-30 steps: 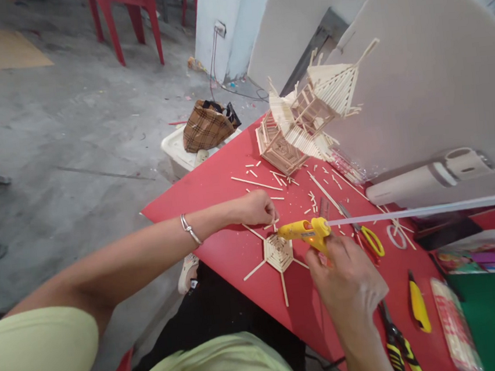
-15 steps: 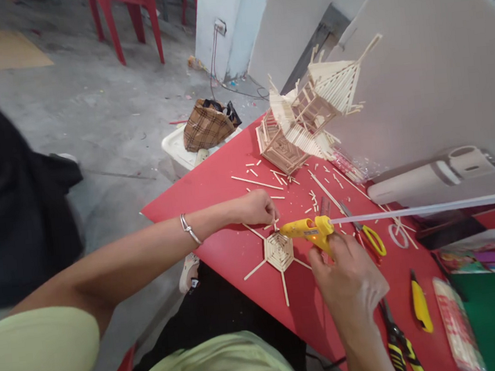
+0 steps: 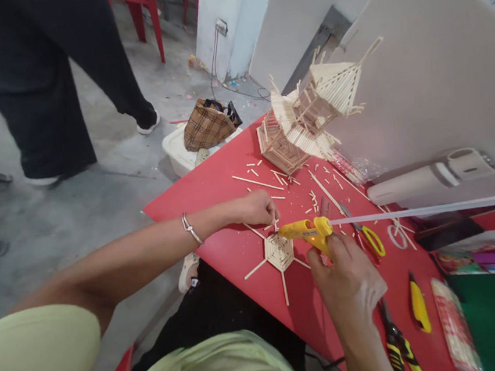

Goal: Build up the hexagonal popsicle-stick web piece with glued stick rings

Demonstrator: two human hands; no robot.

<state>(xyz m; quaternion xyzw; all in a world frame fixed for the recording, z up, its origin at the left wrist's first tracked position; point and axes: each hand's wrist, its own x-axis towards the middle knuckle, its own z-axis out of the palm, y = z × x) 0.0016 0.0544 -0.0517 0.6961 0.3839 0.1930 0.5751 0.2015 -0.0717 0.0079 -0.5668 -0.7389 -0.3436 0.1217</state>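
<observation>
A hexagonal web of thin wooden sticks point(image 3: 279, 252), with longer sticks spreading from its corners, lies flat near the table's front edge. My left hand point(image 3: 258, 208) is closed in a pinch at its far side, on the end of one of the spreading sticks. Wrapped round the handle of a yellow hot glue gun point(image 3: 308, 230), my right hand point(image 3: 347, 269) keeps the nozzle at the web's far corner, close to my left fingertips. A long clear glue stick point(image 3: 425, 210) juts out of the gun's back towards the right.
A wooden-stick pagoda model point(image 3: 306, 115) stands at the table's far corner. Cut sticks point(image 3: 258, 182) are scattered before it. Scissors point(image 3: 372, 239), a yellow cutter point(image 3: 419, 303) and pliers point(image 3: 396, 340) lie to the right. A person in dark trousers point(image 3: 45, 82) is at the left.
The person in dark trousers has moved further into view at upper left. My hands, the glue gun and the stick web look almost unmoved.
</observation>
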